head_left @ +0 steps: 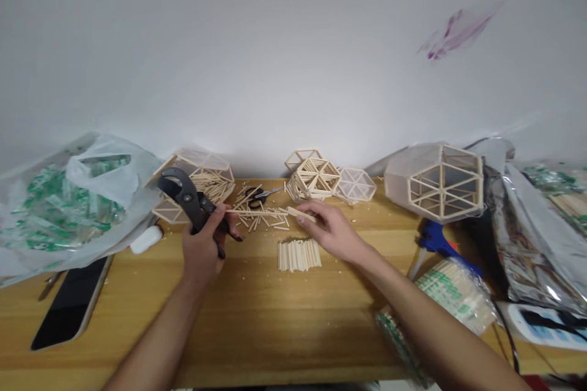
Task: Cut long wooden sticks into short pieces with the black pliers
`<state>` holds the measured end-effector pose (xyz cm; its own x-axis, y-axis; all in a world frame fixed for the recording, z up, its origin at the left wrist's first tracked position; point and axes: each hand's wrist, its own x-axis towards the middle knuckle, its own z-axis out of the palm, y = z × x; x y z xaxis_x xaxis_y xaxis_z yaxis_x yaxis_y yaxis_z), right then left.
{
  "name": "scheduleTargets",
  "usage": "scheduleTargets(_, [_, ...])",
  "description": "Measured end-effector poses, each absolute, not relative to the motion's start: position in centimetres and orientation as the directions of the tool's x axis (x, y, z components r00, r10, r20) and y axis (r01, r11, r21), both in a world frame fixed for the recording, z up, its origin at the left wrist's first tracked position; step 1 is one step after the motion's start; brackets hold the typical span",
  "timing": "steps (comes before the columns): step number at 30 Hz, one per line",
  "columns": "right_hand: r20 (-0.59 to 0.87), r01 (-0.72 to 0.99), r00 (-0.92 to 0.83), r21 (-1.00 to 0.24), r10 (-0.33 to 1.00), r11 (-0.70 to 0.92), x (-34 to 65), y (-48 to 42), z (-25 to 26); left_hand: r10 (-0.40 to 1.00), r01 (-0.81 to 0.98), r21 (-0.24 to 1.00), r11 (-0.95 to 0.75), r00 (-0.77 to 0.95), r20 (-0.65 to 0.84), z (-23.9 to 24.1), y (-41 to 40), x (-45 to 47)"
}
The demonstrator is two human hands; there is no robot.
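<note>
My left hand (202, 250) is closed round the handles of black cutting pliers (186, 195), which point up and to the left. Its fingertips also pinch the left end of a long thin wooden stick (257, 212) held level above the wooden table (257, 317). My right hand (332, 229) pinches a short stick (301, 214) at the long stick's right end. Just below my right hand lies a neat row of cut short sticks (299, 255). A loose heap of sticks (261, 217) lies behind the long stick.
Stick-built hexagon frames (316, 177) and a large paper-covered polyhedron (438, 180) stand along the wall. Small scissors (259, 195) lie among the sticks. A plastic bag (68, 201) and a dark phone (73, 302) are left; a blue glue gun (433, 238), packed sticks (454, 293) and foil bags are right.
</note>
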<state>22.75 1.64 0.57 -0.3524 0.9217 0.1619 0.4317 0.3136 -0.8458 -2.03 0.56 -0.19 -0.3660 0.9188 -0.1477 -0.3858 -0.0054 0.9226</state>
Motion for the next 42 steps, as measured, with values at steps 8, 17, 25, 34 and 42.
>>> scheduleTargets(8, [0.134,0.428,-0.349,-0.857,0.927,0.285,22.7,1.5,0.5,0.889,-0.306,0.948,-0.088,-0.453,-0.064,0.3,0.6,-2.1])
scheduleTargets(17, [0.140,0.447,-0.342,-0.846,0.929,0.291,22.8,1.6,0.0,0.878,-0.149,0.983,-0.109,-0.478,0.025,-0.4,0.5,-2.3])
scheduleTargets(25, [0.273,0.413,-0.424,-0.790,0.863,0.453,22.9,1.5,-0.2,0.886,-0.073,0.996,-0.043,-0.464,0.004,-0.6,0.4,-2.0])
scheduleTargets(34, [0.306,0.435,-0.377,-0.775,0.874,0.459,22.2,0.9,-1.0,0.933,0.044,0.999,0.022,-0.361,-0.005,-1.2,-0.2,-1.0])
scheduleTargets(42, [0.286,0.459,-0.335,-0.782,0.898,0.421,22.3,1.2,-1.0,0.941,0.053,0.998,-0.023,-0.337,0.040,-1.0,-0.1,-1.6])
